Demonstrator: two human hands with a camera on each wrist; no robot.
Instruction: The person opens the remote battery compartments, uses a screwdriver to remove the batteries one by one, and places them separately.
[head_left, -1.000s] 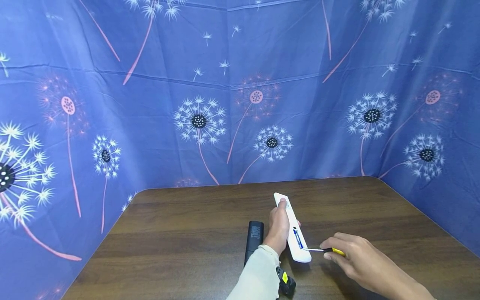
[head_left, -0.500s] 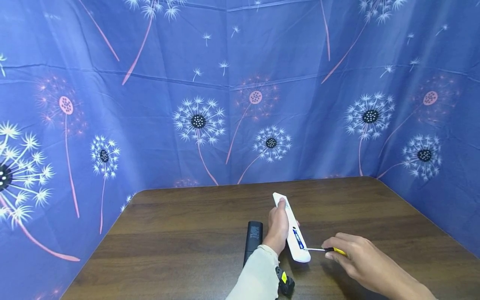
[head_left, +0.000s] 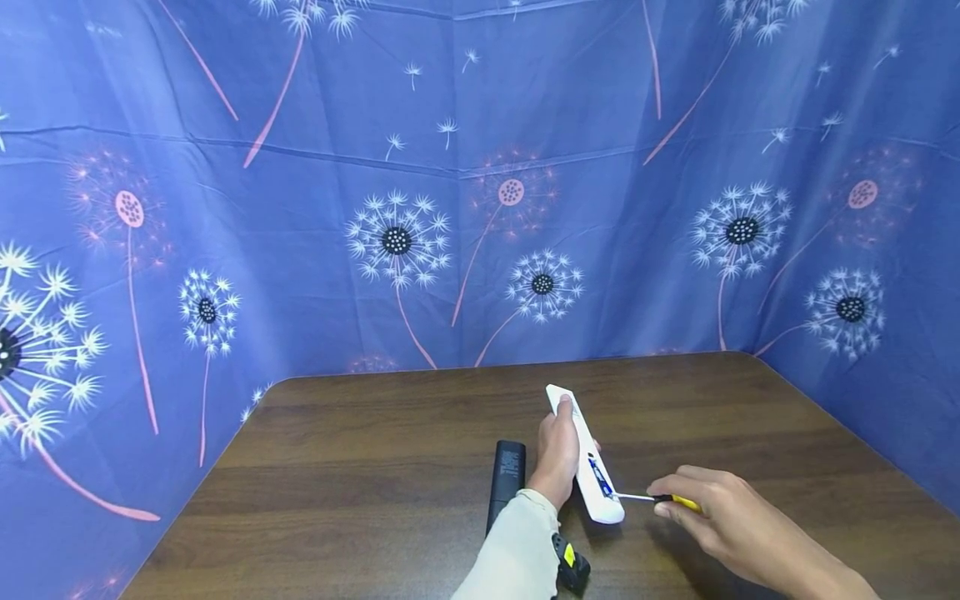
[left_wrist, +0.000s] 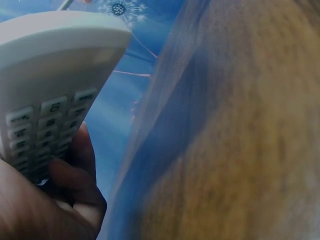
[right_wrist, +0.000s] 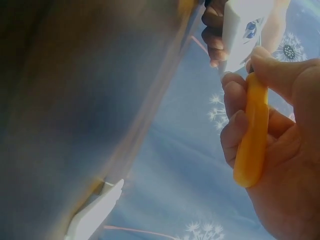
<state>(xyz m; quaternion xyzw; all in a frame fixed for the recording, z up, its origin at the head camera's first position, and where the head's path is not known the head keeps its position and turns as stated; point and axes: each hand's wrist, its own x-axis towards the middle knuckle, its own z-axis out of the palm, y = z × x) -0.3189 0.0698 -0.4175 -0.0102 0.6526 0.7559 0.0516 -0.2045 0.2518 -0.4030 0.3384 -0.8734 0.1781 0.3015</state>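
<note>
My left hand (head_left: 557,454) grips a white remote control (head_left: 600,508) above the table, thumb along its back. The back faces up in the head view, with its battery compartment uncovered and a blue battery (head_left: 602,479) inside. The remote's keypad (left_wrist: 47,127) shows in the left wrist view, with curled fingers below it. My right hand (head_left: 720,517) holds a screwdriver by its yellow handle (right_wrist: 254,135). Its thin metal shaft (head_left: 634,497) reaches the near end of the compartment, beside the battery. Exact contact at the tip is too small to tell.
A black remote control (head_left: 508,479) lies on the wooden table (head_left: 360,483), left of my left hand. Beside the left sleeve is a black and yellow device (head_left: 572,564). A blue dandelion-print cloth (head_left: 465,208) stands behind the table. A white object (right_wrist: 95,215) shows low in the right wrist view.
The white remote has turned slightly, and its blue battery looks a little shifted, with more dark showing in the compartment. My right hand and the screwdriver have moved slightly right.
</note>
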